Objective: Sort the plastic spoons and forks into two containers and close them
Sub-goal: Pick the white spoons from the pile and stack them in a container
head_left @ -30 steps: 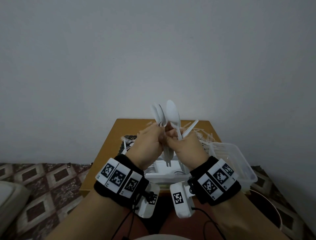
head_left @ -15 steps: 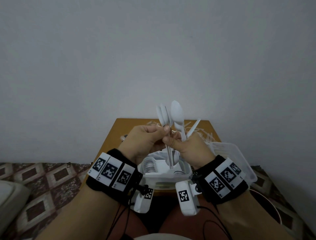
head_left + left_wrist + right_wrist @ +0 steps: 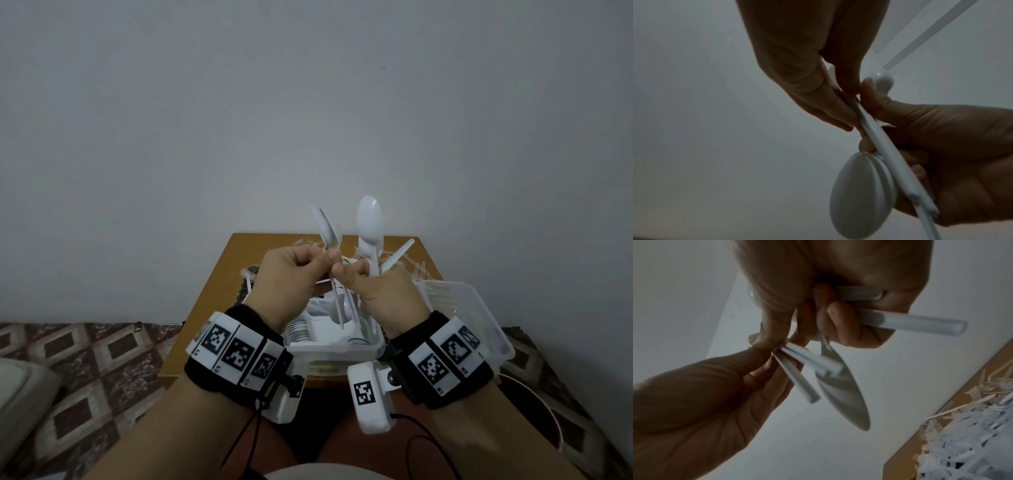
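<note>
While raised above the container (image 3: 342, 346), both hands pinching spoons, left hand (image 3: 291, 284), right hand (image 3: 387, 294).

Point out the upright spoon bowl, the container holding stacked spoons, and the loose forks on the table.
Spoon (image 3: 370, 217), head view: its bowl.
Container (image 3: 337, 347), head view: near wall.
Forks (image 3: 982, 391), right wrist view: loose tines.

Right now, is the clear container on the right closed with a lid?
No, the clear container beside the right hand stands open, with no lid on its rim.
</note>
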Demonstrator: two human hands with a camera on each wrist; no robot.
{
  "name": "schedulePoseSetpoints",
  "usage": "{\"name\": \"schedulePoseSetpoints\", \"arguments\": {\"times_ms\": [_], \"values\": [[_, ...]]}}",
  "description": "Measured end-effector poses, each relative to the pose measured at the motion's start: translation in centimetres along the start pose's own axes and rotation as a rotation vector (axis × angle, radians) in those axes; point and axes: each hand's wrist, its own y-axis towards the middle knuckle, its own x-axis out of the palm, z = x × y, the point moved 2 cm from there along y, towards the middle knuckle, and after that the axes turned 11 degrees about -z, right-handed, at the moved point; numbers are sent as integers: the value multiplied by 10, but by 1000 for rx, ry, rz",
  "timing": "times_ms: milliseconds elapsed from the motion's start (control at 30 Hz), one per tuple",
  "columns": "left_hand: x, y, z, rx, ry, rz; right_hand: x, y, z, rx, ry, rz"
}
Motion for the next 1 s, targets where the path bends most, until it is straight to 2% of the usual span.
{"name": "schedulePoseSetpoints", "arguments": {"times_ms": [233,367,500,600,700,833,900,1000], "values": [[-5,2,0,30,-11,103,-3,1,-2,-12,-30,114],[-5,2,-5,-11,-4,-17,-1,1,-1,-11,-69,60],[-8,2,-6,-111,-65,-162,3,-1,-1,8,-77,-40],[-10,1,-7,-137,-37,-210,0,-2,1,-15,-50,-84],[-7,2,-6,-65,31,-153,3,-3,-4,-16,-131,-135],[-9,7,-6,48,159,22,5,-1,-5,8,-198,-53],[-14,9,-6,61,218,109,3,0,-5,18,-99,14],[-14,9,-6,64,365,122,-3,4,-7,33,147,94]]}}
